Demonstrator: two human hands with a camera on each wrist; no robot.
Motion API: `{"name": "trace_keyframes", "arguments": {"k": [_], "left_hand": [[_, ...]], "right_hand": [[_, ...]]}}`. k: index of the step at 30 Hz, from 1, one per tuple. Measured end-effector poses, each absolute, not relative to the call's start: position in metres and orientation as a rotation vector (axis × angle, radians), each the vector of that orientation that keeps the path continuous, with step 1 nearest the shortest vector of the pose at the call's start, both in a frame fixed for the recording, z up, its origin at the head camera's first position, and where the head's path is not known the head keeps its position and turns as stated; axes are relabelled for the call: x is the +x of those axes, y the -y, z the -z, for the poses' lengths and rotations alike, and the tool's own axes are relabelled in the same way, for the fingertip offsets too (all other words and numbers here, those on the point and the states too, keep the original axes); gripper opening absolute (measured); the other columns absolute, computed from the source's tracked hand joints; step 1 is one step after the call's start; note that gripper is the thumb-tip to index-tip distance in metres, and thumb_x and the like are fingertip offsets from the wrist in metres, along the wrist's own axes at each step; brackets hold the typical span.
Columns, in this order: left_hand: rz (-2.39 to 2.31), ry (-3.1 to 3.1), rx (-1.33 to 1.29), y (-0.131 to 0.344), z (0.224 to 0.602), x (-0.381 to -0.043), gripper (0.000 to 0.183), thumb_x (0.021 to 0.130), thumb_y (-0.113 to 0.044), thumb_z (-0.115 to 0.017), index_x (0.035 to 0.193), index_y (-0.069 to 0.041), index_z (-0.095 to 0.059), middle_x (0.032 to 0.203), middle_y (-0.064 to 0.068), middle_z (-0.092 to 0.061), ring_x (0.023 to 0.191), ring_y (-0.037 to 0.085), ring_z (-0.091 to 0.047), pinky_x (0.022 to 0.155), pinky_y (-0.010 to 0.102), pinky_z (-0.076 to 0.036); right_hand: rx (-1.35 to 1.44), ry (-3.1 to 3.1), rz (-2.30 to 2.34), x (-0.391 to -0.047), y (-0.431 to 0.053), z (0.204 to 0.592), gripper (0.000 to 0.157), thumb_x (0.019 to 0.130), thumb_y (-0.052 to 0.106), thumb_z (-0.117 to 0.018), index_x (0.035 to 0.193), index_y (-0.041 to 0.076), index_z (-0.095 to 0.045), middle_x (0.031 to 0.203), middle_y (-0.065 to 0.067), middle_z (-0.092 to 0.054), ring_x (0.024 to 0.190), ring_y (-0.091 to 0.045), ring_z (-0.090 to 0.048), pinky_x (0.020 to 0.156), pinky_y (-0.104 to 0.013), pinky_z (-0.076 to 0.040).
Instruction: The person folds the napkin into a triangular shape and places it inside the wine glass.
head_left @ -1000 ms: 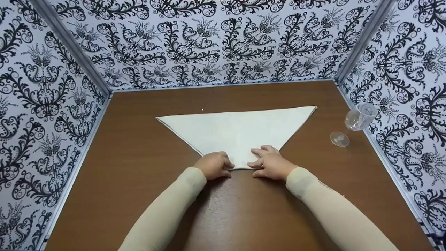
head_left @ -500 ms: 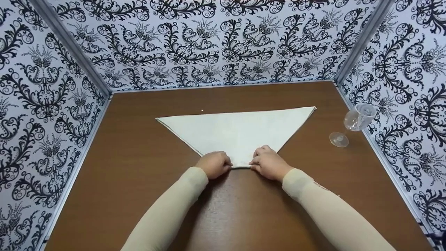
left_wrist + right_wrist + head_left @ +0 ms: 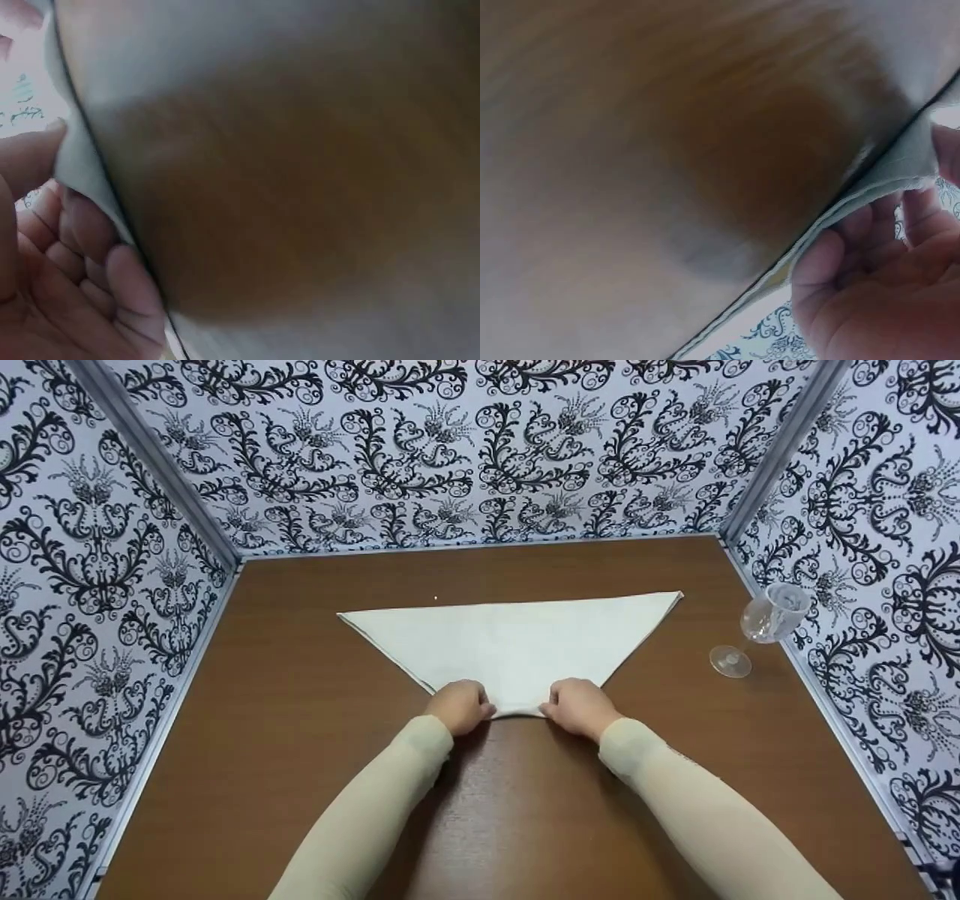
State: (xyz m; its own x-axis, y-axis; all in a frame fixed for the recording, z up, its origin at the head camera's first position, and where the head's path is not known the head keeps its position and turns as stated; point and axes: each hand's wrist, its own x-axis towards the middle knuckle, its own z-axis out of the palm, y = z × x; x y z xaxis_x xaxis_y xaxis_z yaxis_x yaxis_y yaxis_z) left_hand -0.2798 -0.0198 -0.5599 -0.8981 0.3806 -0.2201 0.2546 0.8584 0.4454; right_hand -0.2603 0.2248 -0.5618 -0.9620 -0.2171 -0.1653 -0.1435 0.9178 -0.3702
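A white cloth napkin, folded into a wide trapezoid with pointed far corners, lies on the brown table. My left hand pinches its near edge on the left, and my right hand pinches the same edge on the right. Between the two hands the edge bows slightly. In the left wrist view the thumb presses the napkin's edge against curled fingers. The right wrist view shows the folded edge lifted a little, with the fingers of the right hand curled beneath it.
A clear stemmed wine glass stands at the table's right side, close to the patterned wall. Patterned panels enclose the brown table at the back and both sides. A tiny white speck lies beyond the napkin.
The right hand's spread fingers have curled in and now pinch the napkin's near edge. Both hands have shifted slightly forward, and that edge has risen a little and bowed.
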Motion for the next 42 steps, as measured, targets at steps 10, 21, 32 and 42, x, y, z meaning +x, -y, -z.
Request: {"name": "trace_keyframes", "arguments": {"k": [10, 21, 32, 42], "left_hand": [[-0.315, -2.913, 0.998, 0.01, 0.565, -0.267, 0.013, 0.103, -0.024, -0.067, 0.102, -0.022, -0.08, 0.097, 0.0, -0.073, 0.09, 0.023, -0.072, 0.081, 0.04, -0.059], [-0.024, -2.883, 1.269, 0.016, 0.558, -0.259, 0.033, 0.099, -0.03, -0.071, 0.13, -0.037, -0.072, 0.1, 0.004, -0.069, 0.077, 0.029, -0.068, 0.063, 0.045, -0.057], [-0.119, -2.744, 1.112, 0.016, 0.557, -0.27, 0.04, 0.098, -0.034, -0.075, 0.138, -0.041, -0.07, 0.103, 0.003, -0.064, 0.079, 0.021, -0.059, 0.071, 0.04, -0.054], [-0.226, -2.82, 1.008, 0.008, 0.56, -0.28, 0.015, 0.099, -0.027, -0.074, 0.109, -0.027, -0.085, 0.09, 0.002, -0.074, 0.078, 0.023, -0.069, 0.074, 0.041, -0.058]], "right_hand": [[-0.674, -2.97, 0.523, -0.257, -0.218, 0.57, 0.018, 0.094, 0.002, -0.069, 0.098, 0.012, -0.084, 0.097, -0.007, -0.073, 0.095, -0.031, -0.064, 0.093, -0.046, -0.054], [-0.877, -3.037, 0.261, -0.243, -0.22, 0.565, 0.014, 0.096, 0.019, -0.072, 0.1, 0.013, -0.084, 0.104, -0.005, -0.064, 0.103, -0.028, -0.053, 0.093, -0.047, -0.046], [-0.956, -2.893, 0.436, -0.243, -0.229, 0.565, 0.031, 0.096, 0.025, -0.078, 0.123, 0.01, -0.08, 0.107, -0.004, -0.066, 0.098, -0.024, -0.059, 0.087, -0.041, -0.052], [-0.86, -2.974, 0.435, -0.257, -0.223, 0.57, 0.014, 0.094, 0.025, -0.08, 0.098, 0.011, -0.085, 0.087, -0.001, -0.067, 0.083, -0.022, -0.06, 0.078, -0.039, -0.052]]}}
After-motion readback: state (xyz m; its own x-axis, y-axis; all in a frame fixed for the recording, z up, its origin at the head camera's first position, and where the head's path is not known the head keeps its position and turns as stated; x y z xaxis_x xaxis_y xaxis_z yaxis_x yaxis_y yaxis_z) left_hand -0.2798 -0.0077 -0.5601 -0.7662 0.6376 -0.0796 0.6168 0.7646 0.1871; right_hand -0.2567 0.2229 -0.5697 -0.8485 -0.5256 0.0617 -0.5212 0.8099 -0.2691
